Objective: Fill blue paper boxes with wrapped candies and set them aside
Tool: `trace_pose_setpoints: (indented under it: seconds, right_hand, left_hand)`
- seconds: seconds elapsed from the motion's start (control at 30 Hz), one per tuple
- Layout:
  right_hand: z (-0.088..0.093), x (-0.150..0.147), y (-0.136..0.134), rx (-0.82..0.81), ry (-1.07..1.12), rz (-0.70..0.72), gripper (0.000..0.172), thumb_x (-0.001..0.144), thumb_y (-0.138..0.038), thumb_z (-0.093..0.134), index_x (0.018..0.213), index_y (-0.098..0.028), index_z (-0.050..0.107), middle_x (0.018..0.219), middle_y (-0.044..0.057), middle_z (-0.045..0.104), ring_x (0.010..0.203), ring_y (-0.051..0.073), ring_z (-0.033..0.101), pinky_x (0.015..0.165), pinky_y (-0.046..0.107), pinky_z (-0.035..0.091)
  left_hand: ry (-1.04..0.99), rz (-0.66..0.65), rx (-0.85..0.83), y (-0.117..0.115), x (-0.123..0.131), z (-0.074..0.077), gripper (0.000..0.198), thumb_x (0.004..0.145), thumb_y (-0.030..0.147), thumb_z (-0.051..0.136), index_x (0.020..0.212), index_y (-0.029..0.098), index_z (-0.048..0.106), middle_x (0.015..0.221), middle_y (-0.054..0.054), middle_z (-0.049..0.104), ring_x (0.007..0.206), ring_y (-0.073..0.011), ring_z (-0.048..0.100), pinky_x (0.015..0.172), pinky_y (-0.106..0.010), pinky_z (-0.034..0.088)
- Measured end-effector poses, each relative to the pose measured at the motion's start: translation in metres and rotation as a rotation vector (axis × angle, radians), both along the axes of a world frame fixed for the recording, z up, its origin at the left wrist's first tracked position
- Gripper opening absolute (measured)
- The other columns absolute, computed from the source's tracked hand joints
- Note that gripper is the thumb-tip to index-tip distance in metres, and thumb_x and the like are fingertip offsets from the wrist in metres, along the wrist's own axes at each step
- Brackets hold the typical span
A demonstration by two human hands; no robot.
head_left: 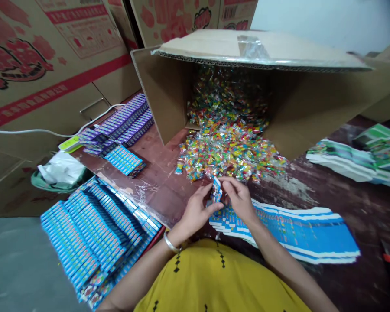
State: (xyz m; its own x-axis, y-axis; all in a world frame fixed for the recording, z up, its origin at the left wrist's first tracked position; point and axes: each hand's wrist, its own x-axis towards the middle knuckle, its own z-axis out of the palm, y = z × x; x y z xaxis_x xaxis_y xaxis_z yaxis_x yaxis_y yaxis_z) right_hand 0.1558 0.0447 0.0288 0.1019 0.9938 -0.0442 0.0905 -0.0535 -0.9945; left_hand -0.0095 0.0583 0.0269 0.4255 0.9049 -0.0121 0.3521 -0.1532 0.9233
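Note:
Between both hands, in front of my body, is a small blue and white printed candy box (217,190). My left hand (199,206) grips its left side, thumb in front. The fingers of my right hand (238,197) pinch its right edge. Just beyond the hands lies a heap of small clear packets of colourful candy (227,149), spilling from a large cardboard box (292,104) on its side. A fanned row of flat blue cartons (305,232) runs rightward from under my right hand. Whether the box in my hands holds anything is hidden.
Filled-looking blue boxes (87,225) stand in stacked rows at the left, with a smaller blue stack (125,160) and purple boxes (126,121) behind. Green flat cartons (347,158) lie at right. A white cable (35,131) crosses by large printed cardboard boxes (65,56).

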Motion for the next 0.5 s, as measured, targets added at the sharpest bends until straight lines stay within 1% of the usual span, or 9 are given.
trace_pose_setpoints:
  seconds: [0.1,0.17,0.2,0.27,0.33,0.37,0.4,0.43,0.5]
  right_hand:
    - [0.008,0.002,-0.007,0.066,-0.035,0.195,0.037,0.090,-0.041,0.055,0.122,-0.024,0.061,0.077,-0.001,0.062,0.062,0.012,0.056,0.058,0.023,0.045]
    - [0.015,0.006,-0.007,0.050,-0.036,0.291,0.038,0.087,-0.040,0.060,0.122,-0.025,0.059,0.074,-0.003,0.061,0.060,0.011,0.055,0.058,0.022,0.044]
    - [0.018,0.009,-0.005,0.043,-0.055,0.323,0.035,0.085,-0.041,0.063,0.116,-0.025,0.061,0.072,-0.004,0.060,0.059,0.010,0.055,0.057,0.021,0.043]
    - [0.026,0.017,-0.001,0.046,-0.145,0.410,0.026,0.080,-0.043,0.068,0.097,-0.023,0.065,0.067,-0.005,0.059,0.058,0.010,0.054,0.055,0.020,0.041]
    - [0.031,0.024,0.004,0.042,-0.238,0.552,0.026,0.076,-0.047,0.071,0.080,-0.022,0.065,0.063,-0.006,0.058,0.058,0.010,0.054,0.052,0.018,0.038]
    - [0.033,0.026,0.005,0.027,-0.247,0.599,0.028,0.075,-0.048,0.072,0.079,-0.022,0.066,0.062,-0.006,0.059,0.057,0.010,0.055,0.051,0.018,0.037]
    - [0.033,0.026,0.006,0.006,-0.221,0.591,0.029,0.075,-0.050,0.071,0.082,-0.022,0.066,0.063,-0.006,0.060,0.057,0.010,0.056,0.051,0.018,0.037]
    - [0.032,0.026,0.006,-0.008,-0.170,0.522,0.030,0.076,-0.050,0.070,0.089,-0.023,0.067,0.065,-0.005,0.062,0.057,0.010,0.057,0.052,0.018,0.038]
    - [0.028,0.020,0.007,0.009,-0.056,0.288,0.037,0.076,-0.048,0.071,0.103,-0.023,0.064,0.075,-0.004,0.066,0.064,0.011,0.060,0.058,0.019,0.042]
  left_hand:
    - [-0.312,-0.083,-0.298,0.010,-0.010,0.013,0.051,0.082,0.036,0.066,0.129,0.018,0.058,0.129,-0.010,0.062,0.118,-0.0274,0.058,0.103,-0.042,0.043]
    - [-0.349,-0.095,-0.411,0.015,-0.017,0.020,0.046,0.081,0.034,0.068,0.124,0.018,0.063,0.125,-0.009,0.065,0.116,-0.0277,0.058,0.105,-0.043,0.040]
    - [-0.327,-0.120,-0.448,0.017,-0.020,0.021,0.045,0.079,0.034,0.070,0.121,0.019,0.065,0.122,-0.008,0.066,0.115,-0.0280,0.059,0.106,-0.043,0.040]
    - [-0.249,-0.182,-0.479,0.021,-0.025,0.022,0.043,0.075,0.034,0.073,0.116,0.021,0.069,0.116,-0.007,0.069,0.111,-0.0283,0.061,0.104,-0.042,0.042]
    - [-0.174,-0.237,-0.474,0.023,-0.028,0.019,0.037,0.074,0.036,0.073,0.109,0.023,0.073,0.109,-0.006,0.072,0.103,-0.0277,0.064,0.097,-0.038,0.047]
    - [-0.149,-0.241,-0.462,0.024,-0.029,0.017,0.035,0.075,0.037,0.072,0.107,0.024,0.074,0.105,-0.005,0.073,0.100,-0.0272,0.065,0.094,-0.037,0.049]
    - [-0.135,-0.221,-0.447,0.024,-0.029,0.015,0.033,0.076,0.038,0.071,0.106,0.024,0.074,0.103,-0.004,0.073,0.098,-0.0266,0.065,0.092,-0.036,0.050]
    - [-0.131,-0.174,-0.430,0.024,-0.028,0.012,0.033,0.076,0.039,0.070,0.106,0.024,0.074,0.101,-0.004,0.073,0.097,-0.0262,0.065,0.091,-0.035,0.050]
    - [-0.161,-0.016,-0.400,0.022,-0.025,0.005,0.036,0.075,0.040,0.072,0.106,0.024,0.073,0.100,-0.003,0.073,0.097,-0.0259,0.065,0.088,-0.035,0.051]
